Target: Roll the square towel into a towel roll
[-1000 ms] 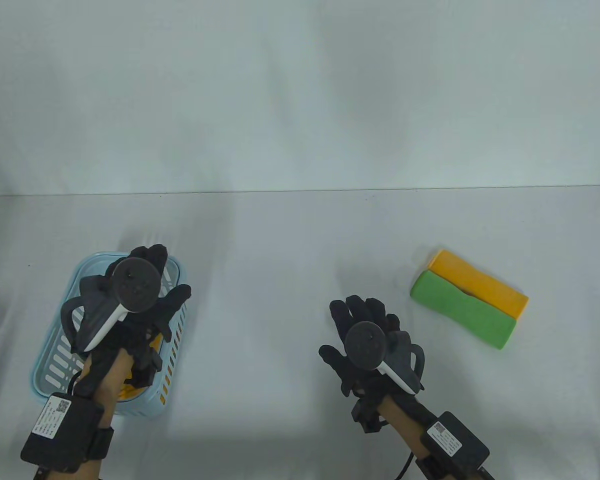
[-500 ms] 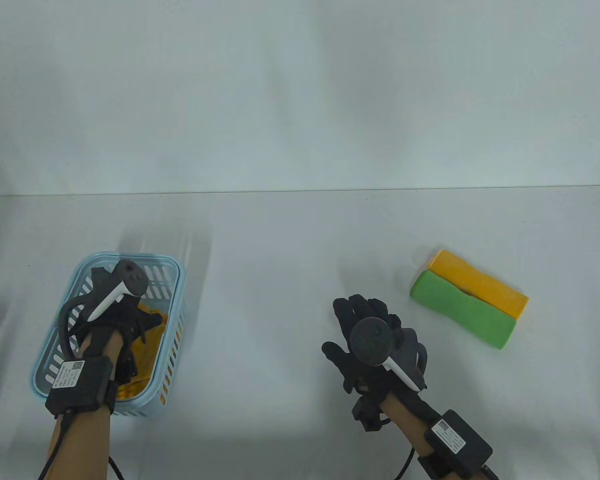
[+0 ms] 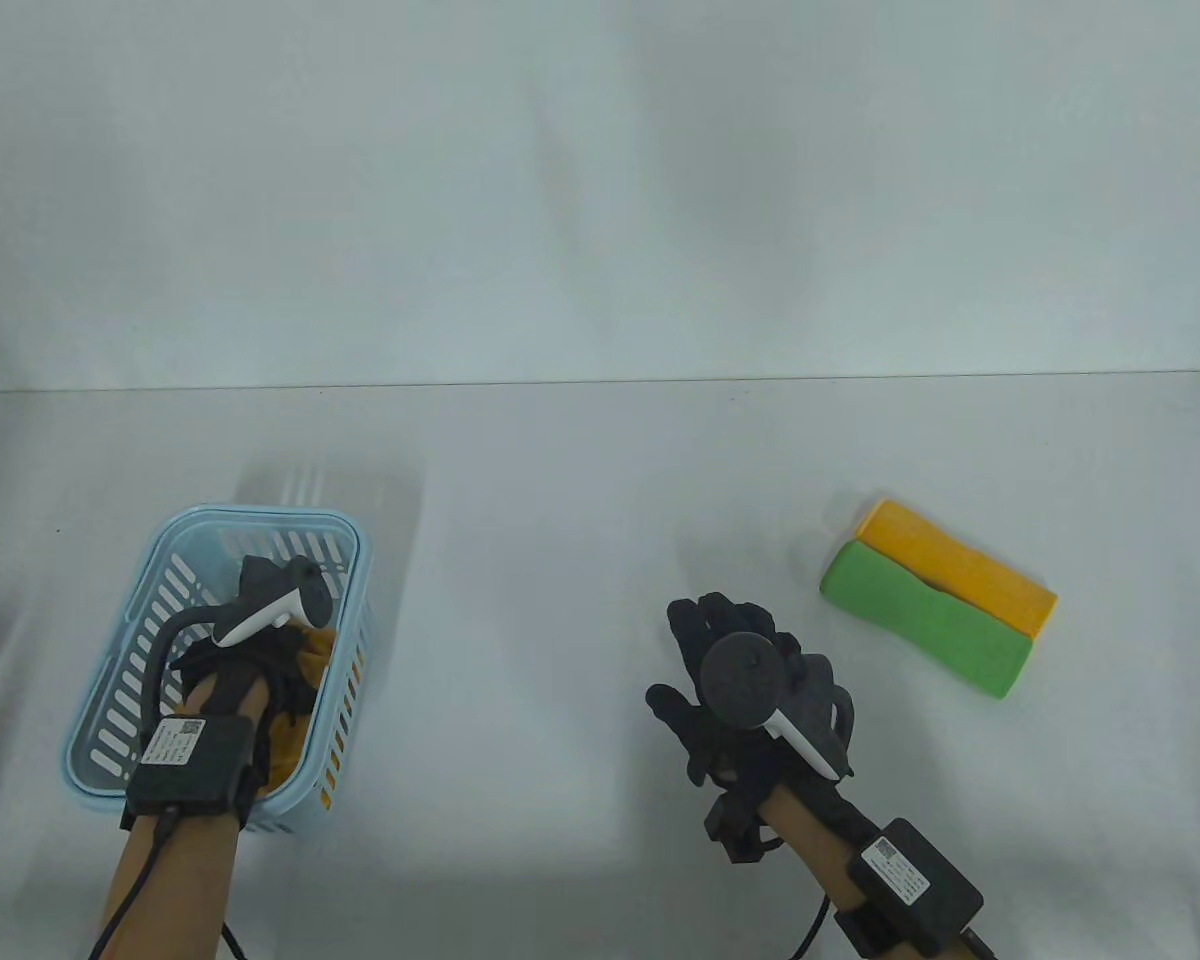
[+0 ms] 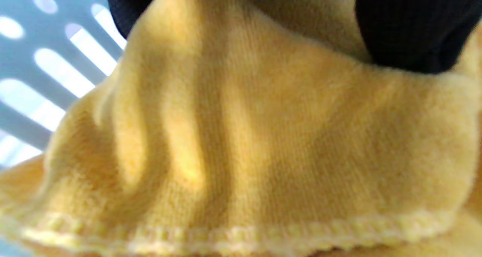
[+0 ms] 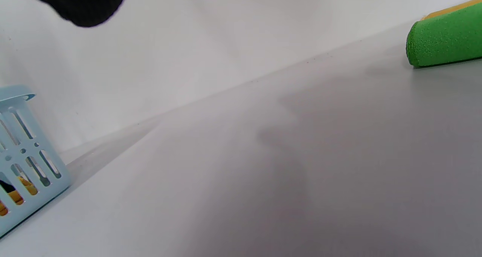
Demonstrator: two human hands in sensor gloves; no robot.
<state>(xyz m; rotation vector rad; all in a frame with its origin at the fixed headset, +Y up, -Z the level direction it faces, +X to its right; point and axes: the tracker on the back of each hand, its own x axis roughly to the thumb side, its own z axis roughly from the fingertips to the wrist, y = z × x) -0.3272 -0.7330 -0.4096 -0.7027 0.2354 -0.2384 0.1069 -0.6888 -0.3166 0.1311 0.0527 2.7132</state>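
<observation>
A yellow towel [image 3: 295, 735] lies crumpled in the light blue slotted basket [image 3: 260, 516] at the table's left. My left hand [image 3: 278, 668] reaches down into the basket and grips the towel. The left wrist view is filled by the yellow towel [image 4: 263, 136], bunched into folds, with gloved fingers [image 4: 410, 27] curled over its top edge. My right hand [image 3: 705, 640] hovers low over the middle of the table with fingers spread, holding nothing. Only one fingertip [image 5: 79, 4] shows in the right wrist view.
Two rolled towels lie side by side at the right, a green roll [image 3: 925, 620] in front and a yellow roll [image 3: 960, 570] behind it. The green roll [image 5: 444, 38] and the basket [image 5: 22, 144] also show in the right wrist view. A white wall backs the table.
My left hand has dropped from above the basket down into it and closed on the yellow towel. The right hand has barely shifted.
</observation>
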